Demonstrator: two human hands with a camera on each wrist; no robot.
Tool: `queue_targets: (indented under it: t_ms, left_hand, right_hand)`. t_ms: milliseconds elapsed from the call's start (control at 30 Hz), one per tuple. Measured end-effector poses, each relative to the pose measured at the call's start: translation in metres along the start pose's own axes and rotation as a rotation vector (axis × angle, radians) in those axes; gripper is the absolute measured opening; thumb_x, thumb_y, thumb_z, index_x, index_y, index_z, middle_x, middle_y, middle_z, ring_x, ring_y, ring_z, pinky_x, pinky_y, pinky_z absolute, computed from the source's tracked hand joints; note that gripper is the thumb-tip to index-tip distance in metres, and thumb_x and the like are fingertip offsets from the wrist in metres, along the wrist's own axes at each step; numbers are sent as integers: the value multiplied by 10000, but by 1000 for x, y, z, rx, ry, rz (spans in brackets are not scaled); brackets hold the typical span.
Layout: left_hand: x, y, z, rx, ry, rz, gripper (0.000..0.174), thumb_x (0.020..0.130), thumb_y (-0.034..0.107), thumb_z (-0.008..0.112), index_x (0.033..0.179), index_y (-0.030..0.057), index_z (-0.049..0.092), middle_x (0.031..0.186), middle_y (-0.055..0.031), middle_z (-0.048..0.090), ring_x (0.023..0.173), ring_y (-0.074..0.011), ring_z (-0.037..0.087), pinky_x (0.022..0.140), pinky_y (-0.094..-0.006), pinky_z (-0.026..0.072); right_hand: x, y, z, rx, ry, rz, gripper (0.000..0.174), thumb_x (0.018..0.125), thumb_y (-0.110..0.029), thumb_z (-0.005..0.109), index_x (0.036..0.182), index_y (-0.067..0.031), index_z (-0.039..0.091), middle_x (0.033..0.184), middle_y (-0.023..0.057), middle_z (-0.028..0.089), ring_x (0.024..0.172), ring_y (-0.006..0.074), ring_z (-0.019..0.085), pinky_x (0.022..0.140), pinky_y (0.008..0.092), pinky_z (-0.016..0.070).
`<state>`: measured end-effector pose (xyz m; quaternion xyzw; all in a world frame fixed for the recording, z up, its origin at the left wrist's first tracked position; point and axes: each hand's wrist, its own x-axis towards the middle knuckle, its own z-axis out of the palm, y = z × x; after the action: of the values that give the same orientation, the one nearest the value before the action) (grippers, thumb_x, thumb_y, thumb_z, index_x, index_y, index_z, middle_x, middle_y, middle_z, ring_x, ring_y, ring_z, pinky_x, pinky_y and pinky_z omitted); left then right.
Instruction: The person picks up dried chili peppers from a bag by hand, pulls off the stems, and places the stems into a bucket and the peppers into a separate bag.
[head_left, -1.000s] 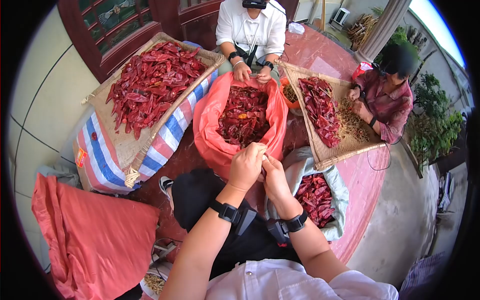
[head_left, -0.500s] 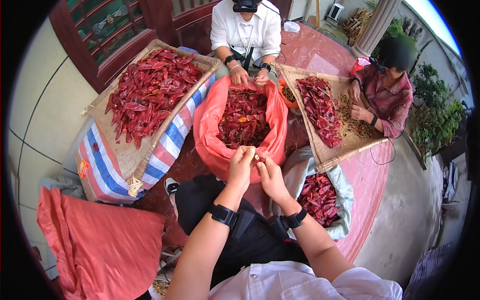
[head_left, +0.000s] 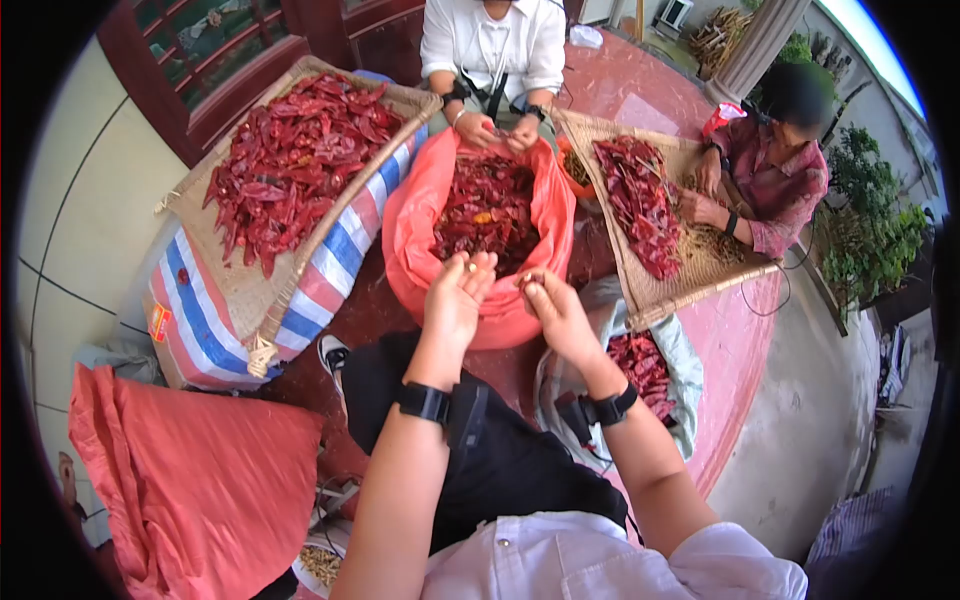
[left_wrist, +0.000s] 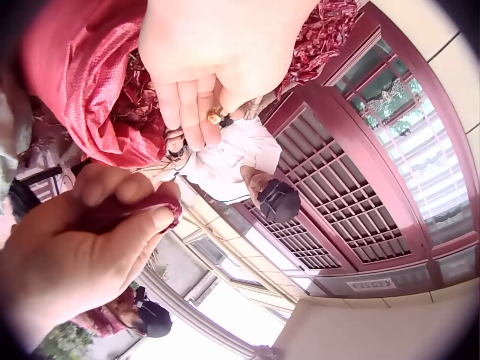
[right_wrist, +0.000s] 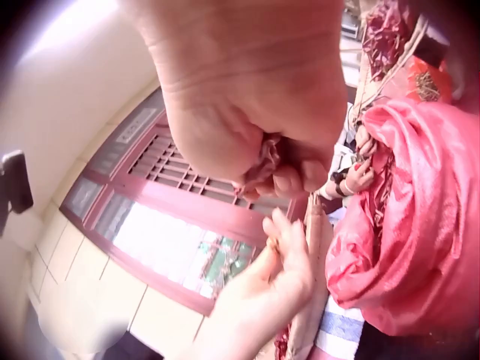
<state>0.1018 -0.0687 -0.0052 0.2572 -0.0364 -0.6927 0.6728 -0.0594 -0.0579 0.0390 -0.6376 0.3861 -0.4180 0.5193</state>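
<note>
Above the near side of the red sack [head_left: 405,270], my left hand [head_left: 455,302] is turned palm up with its fingers extended. Its thumb holds a small yellowish piece [left_wrist: 214,118] against the fingers, seen in the left wrist view. To its right, apart from it, my right hand [head_left: 562,318] grips a dark red dried pepper [left_wrist: 112,216] between curled fingers and thumb. In the right wrist view the wrinkled pepper [right_wrist: 264,163] shows partly, the fingers hiding the rest. Dried peppers [head_left: 485,205] fill the sack beyond both hands.
A woven tray [head_left: 225,285] heaped with peppers stands left; another tray [head_left: 650,300] with peppers and stems lies right. A pale green sack [head_left: 688,380] of peppers is beside my right forearm. Two people [head_left: 495,50] [head_left: 780,185] sit across and at right.
My hands were together at the pepper and have moved apart. The left has turned palm up with the small piece; the right keeps the pepper, slightly farther right.
</note>
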Motion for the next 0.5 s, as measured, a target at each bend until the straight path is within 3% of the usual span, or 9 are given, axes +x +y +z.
queue_targets:
  t_ms: [33, 100, 233, 300, 367, 433, 467, 500]
  left_hand:
    - [-1, 1, -5, 2, -21, 13, 117, 875, 176, 537, 936, 77, 528, 985, -109, 610, 1033, -266, 560, 923, -391, 433]
    - [1, 3, -2, 15, -25, 32, 98, 874, 175, 534, 907, 83, 531, 913, -77, 609, 964, -243, 582, 917, -389, 435]
    - [-5, 0, -2, 12, 49, -2, 101, 868, 192, 538, 823, 101, 533, 797, -34, 581, 850, -200, 591, 887, -378, 448]
    - [-3, -4, -2, 150, 173, -76, 110, 864, 198, 542, 813, 102, 536, 792, -34, 582, 838, -195, 593, 866, -368, 457]
    - [-2, -13, -5, 173, 194, -117, 105, 858, 190, 547, 815, 94, 543, 767, -32, 586, 818, -198, 596, 817, -344, 472]
    - [2, -18, 0, 213, 169, -152, 92, 855, 176, 547, 810, 95, 543, 759, -34, 586, 806, -195, 598, 807, -339, 474]
    - [3, -20, 3, 213, 167, -152, 92, 855, 176, 547, 810, 95, 543, 759, -34, 586, 806, -195, 598, 807, -339, 474]
    - [1, -23, 7, 234, 146, -157, 88, 856, 173, 544, 812, 97, 543, 761, -34, 586, 800, -194, 599, 803, -339, 474]
  right_hand:
    - [-3, 0, -10, 68, -37, 99, 163, 935, -135, 425, 971, 3, 502, 752, -18, 455, 680, 50, 396, 620, 190, 362]
    - [-24, 11, -33, -20, -122, 122, 163, 932, -151, 436, 961, -5, 501, 739, -30, 446, 652, 41, 384, 588, 182, 349]
    - [-107, 72, -89, -212, -286, 505, 222, 885, -173, 528, 998, 17, 542, 835, 33, 574, 740, 118, 524, 682, 272, 436]
    - [-146, 86, -119, -408, -170, 400, 236, 843, -143, 569, 1012, 21, 559, 891, 91, 612, 824, 162, 564, 745, 309, 443]
    - [-166, 77, -131, -507, 169, 480, 270, 792, -104, 599, 1026, 23, 549, 895, 188, 594, 837, 248, 590, 726, 339, 450]
    - [-173, 77, -138, -937, 341, 164, 379, 782, -74, 596, 1134, 10, 482, 1025, 215, 550, 927, 288, 563, 753, 369, 437]
    - [-177, 86, -145, -1086, 275, 233, 555, 755, -147, 634, 1235, -13, 389, 1140, 227, 488, 1027, 322, 509, 807, 394, 421]
    - [-194, 100, -144, -1088, 277, 234, 555, 755, -147, 634, 1235, -13, 389, 1140, 227, 488, 1027, 322, 509, 807, 394, 421]
